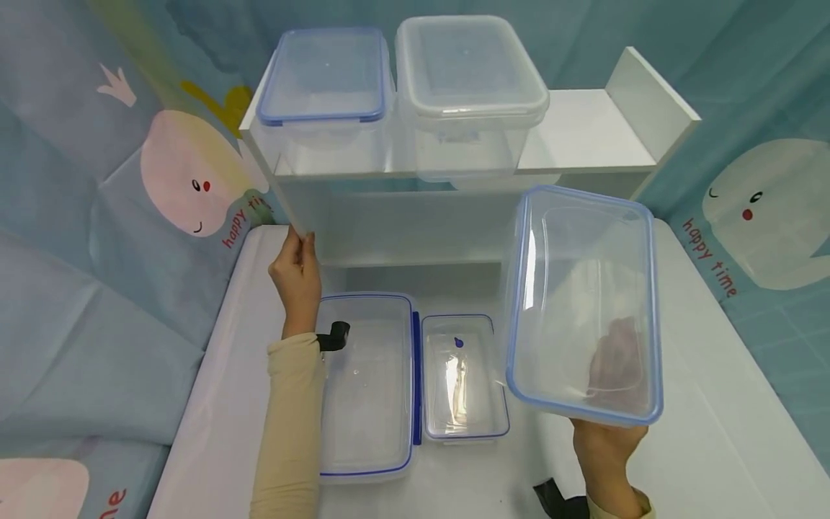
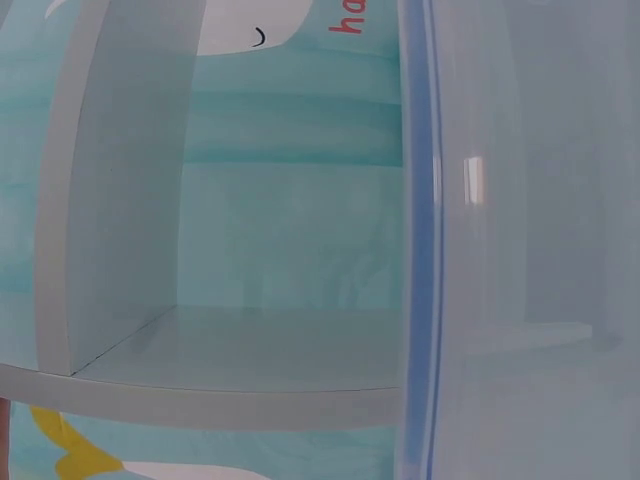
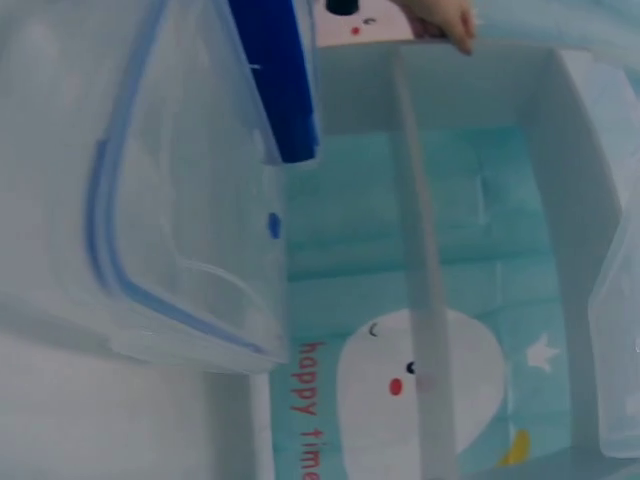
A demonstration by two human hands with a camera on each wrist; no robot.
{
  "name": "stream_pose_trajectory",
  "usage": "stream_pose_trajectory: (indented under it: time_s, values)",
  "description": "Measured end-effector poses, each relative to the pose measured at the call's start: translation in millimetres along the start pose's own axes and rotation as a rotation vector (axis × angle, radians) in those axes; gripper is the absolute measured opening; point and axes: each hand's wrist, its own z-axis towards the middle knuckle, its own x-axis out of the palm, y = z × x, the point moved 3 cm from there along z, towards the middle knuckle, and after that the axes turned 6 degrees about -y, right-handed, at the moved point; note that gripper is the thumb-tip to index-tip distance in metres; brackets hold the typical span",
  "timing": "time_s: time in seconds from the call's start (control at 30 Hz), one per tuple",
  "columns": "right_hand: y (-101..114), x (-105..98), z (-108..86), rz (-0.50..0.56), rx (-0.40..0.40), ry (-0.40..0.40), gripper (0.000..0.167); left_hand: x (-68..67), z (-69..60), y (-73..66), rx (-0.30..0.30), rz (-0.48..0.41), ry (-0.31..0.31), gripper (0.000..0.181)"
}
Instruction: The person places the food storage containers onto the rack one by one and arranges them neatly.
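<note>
My left hand (image 1: 298,277) pinches the left side panel of the white shelf (image 1: 583,130); it also shows at the shelf edge in the right wrist view (image 3: 446,18). My right hand (image 1: 612,404) holds up a clear container with a light blue rim (image 1: 519,288) from below, tilted so its broad face shows, right of the shelf's lower part. Its fingers are seen blurred through the clear plastic. On the shelf top stand a blue-lidded container (image 1: 324,79) and a larger one with a clear lid (image 1: 473,72).
A large clear container with a dark blue rim (image 1: 366,389) lies on the white table (image 1: 700,404) beside my left forearm. Right of it is a smaller clear container (image 1: 457,382). Patterned cloth (image 1: 91,324) hangs around the table.
</note>
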Motion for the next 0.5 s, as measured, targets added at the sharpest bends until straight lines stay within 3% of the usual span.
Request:
stream_pose_trajectory:
  time_s: [0.17, 0.27, 0.33, 0.5]
  values:
    - [7, 16, 16.4, 0.016, -0.042, -0.11, 0.069, 6.0, -0.1, 21.3, 0.005, 0.016, -0.006, 0.027]
    - [10, 23, 24.8, 0.029, -0.063, -0.164, 0.063, 8.2, -0.6, 25.3, 0.011, 0.017, -0.004, 0.028]
    - [11, 25, 30.2, 0.026, -0.08, -0.177, 0.064, 8.9, -1.0, 26.6, 0.015, 0.015, -0.005, 0.027]
    - [7, 19, 36.2, 0.141, -0.1, -0.215, 0.08, 10.1, -2.3, 27.3, 0.019, 0.012, -0.004, 0.028]
